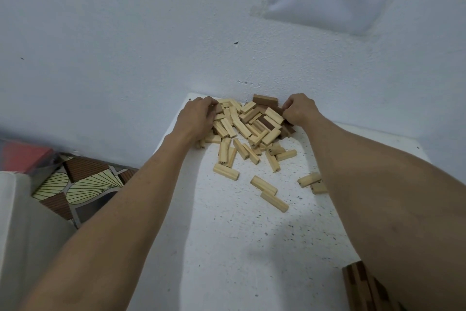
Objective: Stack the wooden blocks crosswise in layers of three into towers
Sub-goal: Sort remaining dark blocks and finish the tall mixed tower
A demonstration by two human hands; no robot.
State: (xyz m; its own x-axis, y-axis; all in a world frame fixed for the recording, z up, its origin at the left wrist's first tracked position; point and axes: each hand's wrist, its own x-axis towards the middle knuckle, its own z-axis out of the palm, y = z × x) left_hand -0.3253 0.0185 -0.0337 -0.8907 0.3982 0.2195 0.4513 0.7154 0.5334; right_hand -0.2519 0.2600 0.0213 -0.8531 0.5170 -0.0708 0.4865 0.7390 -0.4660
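Pale wall (126,33) was seen behind a white speckled worktop (239,235), with patterned floor (75,184) at 8 o'clock. A heap of wooden blocks (252,126) was piled against the wall at the worktop's 12 o'clock edge. Most were light, with a few dark ones at the heap's 1 and 3 o'clock, and loose ones were scattered toward 6 o'clock. The left hand (199,116) was laid on the heap at 9 o'clock, the right hand (301,109) at 3 o'clock. The fingers of both were curled against blocks; whether any block was clamped could not be told. A striped wooden object (360,288) was partly hidden at 5 o'clock.
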